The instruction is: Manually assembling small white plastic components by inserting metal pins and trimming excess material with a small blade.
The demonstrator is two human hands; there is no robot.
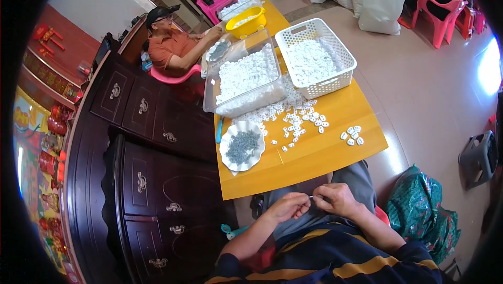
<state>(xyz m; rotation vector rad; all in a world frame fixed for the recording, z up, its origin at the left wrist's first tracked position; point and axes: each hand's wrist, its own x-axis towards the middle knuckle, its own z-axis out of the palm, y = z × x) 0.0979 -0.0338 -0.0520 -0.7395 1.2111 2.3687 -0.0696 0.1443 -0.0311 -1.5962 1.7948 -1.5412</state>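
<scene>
Above my lap, just off the near edge of the yellow table [335,158], my left hand [290,206] and my right hand [336,199] meet with fingers pinched together. A tiny pale piece [311,196] shows between their fingertips; most of it is hidden, and its kind is too small to tell. Beyond the hands, small white oval plastic pieces [294,126] with dark holes lie scattered on the table. A separate little group of the same pieces [351,135] sits to the right. On the left stands a scalloped white dish [226,157] heaped with small grey parts [243,146].
A clear bin [209,95] and a white basket [343,80], both full of white pieces, stand farther back, with a yellow basin [245,28] behind. A person [175,48] sits at the table's left side. Dark cabinets [173,179] line the left; a green bag [416,205] lies right.
</scene>
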